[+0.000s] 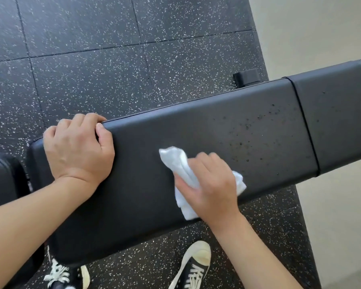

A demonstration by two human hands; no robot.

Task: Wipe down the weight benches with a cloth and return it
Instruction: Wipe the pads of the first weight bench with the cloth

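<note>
A long black padded weight bench (pixel 227 130) runs across the view from lower left to upper right. Dark specks dot its pad toward the right. My right hand (pixel 213 184) holds a crumpled white cloth (pixel 175 161) and presses it on the middle of the pad, near the front edge. My left hand (pixel 77 147) grips the bench's far edge at its left end, fingers curled over the rim.
A second black pad (pixel 2 178) sits at the left edge. The floor is black speckled rubber tile (pixel 92 69), with pale flooring (pixel 331 226) to the right. My two sneakers (pixel 194 268) stand just in front of the bench. A black bench foot (pixel 246 77) shows behind it.
</note>
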